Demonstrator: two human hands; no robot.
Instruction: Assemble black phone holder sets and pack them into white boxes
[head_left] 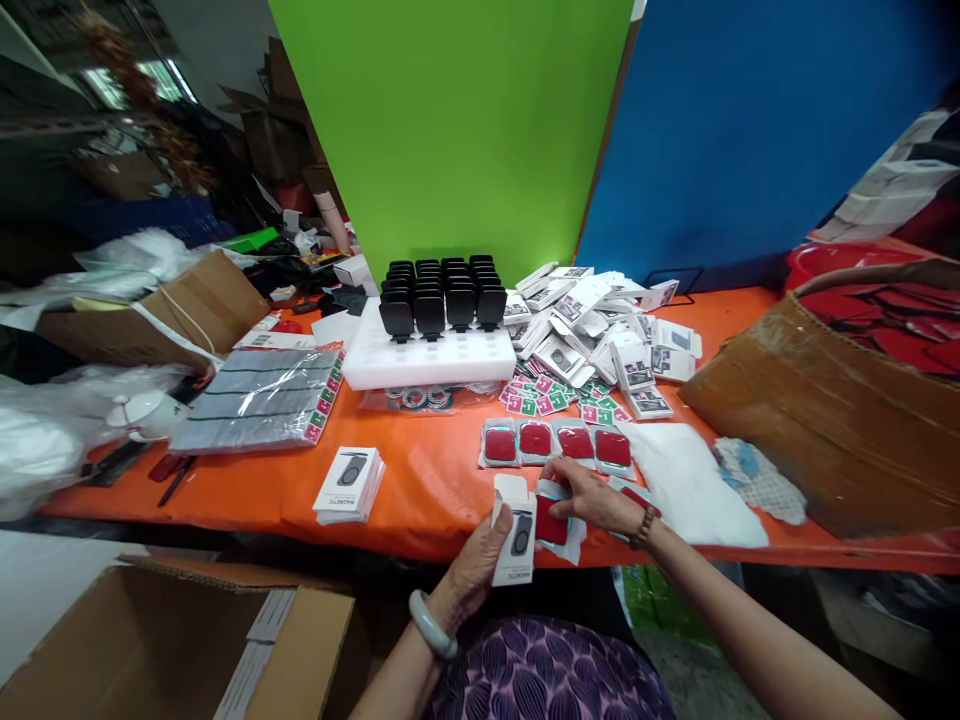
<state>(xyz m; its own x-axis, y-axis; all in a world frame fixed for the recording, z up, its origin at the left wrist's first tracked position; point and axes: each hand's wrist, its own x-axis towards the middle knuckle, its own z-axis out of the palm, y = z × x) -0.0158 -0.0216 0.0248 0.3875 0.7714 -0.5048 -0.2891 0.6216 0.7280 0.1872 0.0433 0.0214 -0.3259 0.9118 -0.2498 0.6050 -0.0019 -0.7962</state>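
My left hand (474,565) is closed around a small white box (514,570) printed "MAGNETIC", held upright with its top flap open. Close to its right side, my right hand (596,498) pinches the upper edge of a red square piece in a clear plastic bag (553,527). Several more bagged red squares (535,438) lie in a row just beyond, and another bagged red piece (636,495) is partly hidden beneath my right wrist. A stack of flat white boxes (350,485) with the same print sits to the left.
Black square-headed devices (430,312) stand in a white foam tray (427,370). Behind my right hand are a heap of white boxes (577,320) and red-and-green cards (551,395). A brown carton (817,420) stands right; an open carton (315,640) sits below left.
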